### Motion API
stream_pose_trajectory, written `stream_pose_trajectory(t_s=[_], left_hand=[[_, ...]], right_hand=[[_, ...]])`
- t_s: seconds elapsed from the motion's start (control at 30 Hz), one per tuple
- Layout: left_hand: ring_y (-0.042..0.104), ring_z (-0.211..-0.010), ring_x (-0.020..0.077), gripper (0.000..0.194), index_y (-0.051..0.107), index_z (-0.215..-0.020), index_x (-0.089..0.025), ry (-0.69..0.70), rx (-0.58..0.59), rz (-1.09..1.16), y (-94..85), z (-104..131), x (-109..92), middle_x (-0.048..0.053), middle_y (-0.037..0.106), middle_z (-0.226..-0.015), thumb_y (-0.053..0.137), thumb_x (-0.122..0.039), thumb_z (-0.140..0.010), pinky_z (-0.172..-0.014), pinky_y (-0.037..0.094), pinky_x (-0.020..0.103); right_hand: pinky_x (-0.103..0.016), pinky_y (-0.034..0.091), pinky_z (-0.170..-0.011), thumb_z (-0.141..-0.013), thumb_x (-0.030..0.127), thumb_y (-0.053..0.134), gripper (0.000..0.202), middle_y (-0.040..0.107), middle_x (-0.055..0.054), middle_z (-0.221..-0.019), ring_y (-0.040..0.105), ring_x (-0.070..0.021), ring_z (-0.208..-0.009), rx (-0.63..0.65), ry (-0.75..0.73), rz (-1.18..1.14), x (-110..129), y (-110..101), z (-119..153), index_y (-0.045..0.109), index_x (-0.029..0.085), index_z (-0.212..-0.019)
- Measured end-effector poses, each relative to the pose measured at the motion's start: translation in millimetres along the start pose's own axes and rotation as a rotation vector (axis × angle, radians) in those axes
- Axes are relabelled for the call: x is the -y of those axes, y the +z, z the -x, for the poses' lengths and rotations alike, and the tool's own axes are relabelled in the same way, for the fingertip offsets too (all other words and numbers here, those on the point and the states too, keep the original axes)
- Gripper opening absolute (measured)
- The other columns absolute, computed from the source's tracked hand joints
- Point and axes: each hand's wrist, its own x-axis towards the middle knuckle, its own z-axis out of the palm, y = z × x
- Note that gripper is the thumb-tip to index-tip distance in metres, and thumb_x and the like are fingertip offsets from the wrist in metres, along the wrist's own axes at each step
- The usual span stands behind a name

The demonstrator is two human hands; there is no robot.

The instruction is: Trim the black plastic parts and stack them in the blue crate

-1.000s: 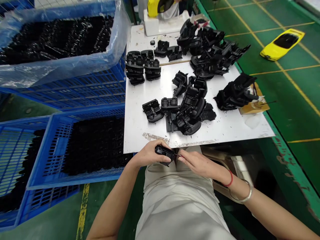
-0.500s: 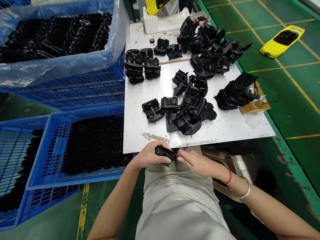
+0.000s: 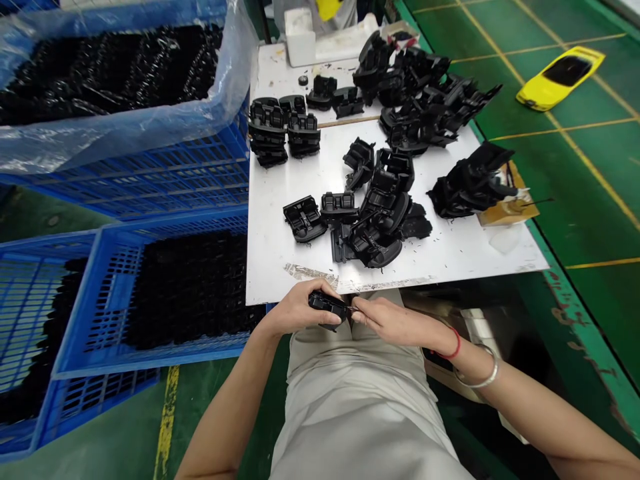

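My left hand [image 3: 305, 308] is closed around a black plastic part [image 3: 327, 307] just below the table's front edge, over my lap. Right beside it, my right hand [image 3: 376, 319] pinches a thin, small tool whose tip meets the right end of the part; most of the tool is hidden by the fingers. Beyond the hands, a pile of black molded parts [image 3: 383, 207] lies on the white table [image 3: 295, 267]. Stacked parts [image 3: 303, 133] stand at the table's left edge, and a larger heap [image 3: 425, 100] lies toward the back.
Blue crates [image 3: 170, 370] holding black parts stand at the left, one lined with plastic film [image 3: 150, 123]. At the right, a small yellow box [image 3: 510, 210] sits by a black stack. A yellow toy car body [image 3: 560, 80] is on the green surface [image 3: 590, 220].
The yellow object at the top back has moved mostly out of view. The yellow car body has shifted slightly left. My hands hold nearly the same pose.
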Motion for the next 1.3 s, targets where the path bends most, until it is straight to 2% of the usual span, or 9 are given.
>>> stream_pose_trajectory(t_s=[0.3, 0.53, 0.77, 0.93, 1.1, 1.3], left_hand=[[0.062, -0.081, 0.0176, 0.031, 0.071, -0.088, -0.016, 0.012, -0.003, -0.009, 0.6, 0, 1, 0.002, 0.070, -0.086, 0.085, -0.027, -0.063, -0.073, 0.046, 0.027], [0.061, -0.082, 0.0190, 0.034, 0.070, -0.090, -0.016, 0.009, -0.003, -0.036, 2.4, -1, 2, 0.003, 0.070, -0.087, 0.085, -0.030, -0.063, -0.074, 0.046, 0.028], [0.062, -0.080, 0.0189, 0.033, 0.070, -0.089, -0.016, -0.027, -0.020, 0.006, 0.9, 0, -3, 0.003, 0.069, -0.085, 0.084, -0.031, -0.063, -0.072, 0.048, 0.029], [0.062, -0.079, 0.0180, 0.032, 0.069, -0.089, -0.016, -0.037, -0.011, 0.013, 0.7, 0, -5, 0.002, 0.068, -0.085, 0.084, -0.030, -0.064, -0.072, 0.048, 0.028], [0.062, -0.080, 0.0183, 0.034, 0.069, -0.090, -0.017, -0.038, -0.011, 0.005, 1.2, 1, -4, 0.002, 0.068, -0.086, 0.084, -0.032, -0.064, -0.072, 0.048, 0.028], [0.060, -0.078, 0.0172, 0.033, 0.069, -0.089, -0.016, -0.040, -0.019, 0.035, 0.6, -1, -4, 0.001, 0.067, -0.083, 0.085, -0.031, -0.063, -0.072, 0.047, 0.028]], right_hand=[[-0.028, 0.022, -0.051, -0.103, 0.033, 0.032, 0.024, 0.033, 0.008, -0.057, 0.032, -0.0120, -0.048, 0.020, 0.049, 0.035, 8, -4, 1, 0.030, 0.025, -0.081], [-0.028, 0.020, -0.051, -0.102, 0.030, 0.035, 0.020, 0.033, 0.007, -0.059, 0.033, -0.0136, -0.051, -0.046, 0.059, 0.193, 11, -4, 7, 0.034, 0.024, -0.083], [-0.027, 0.026, -0.052, -0.103, 0.030, 0.031, 0.021, 0.048, 0.003, -0.063, 0.043, -0.0147, -0.053, -0.117, 0.046, 0.225, 4, -1, 16, 0.037, 0.024, -0.084], [-0.027, 0.020, -0.048, -0.103, 0.028, 0.027, 0.022, 0.049, 0.003, -0.062, 0.038, -0.0129, -0.048, -0.185, 0.026, 0.393, 0, 8, 17, 0.039, 0.022, -0.085], [-0.026, 0.019, -0.049, -0.103, 0.027, 0.027, 0.023, 0.053, 0.001, -0.065, 0.040, -0.0122, -0.050, -0.222, -0.012, 0.508, 3, 14, 11, 0.042, 0.021, -0.086], [-0.029, 0.016, -0.046, -0.100, 0.015, 0.028, 0.021, 0.056, -0.002, -0.070, 0.037, -0.0121, -0.048, -0.236, -0.004, 0.670, 3, 18, 11, 0.047, 0.017, -0.090]])
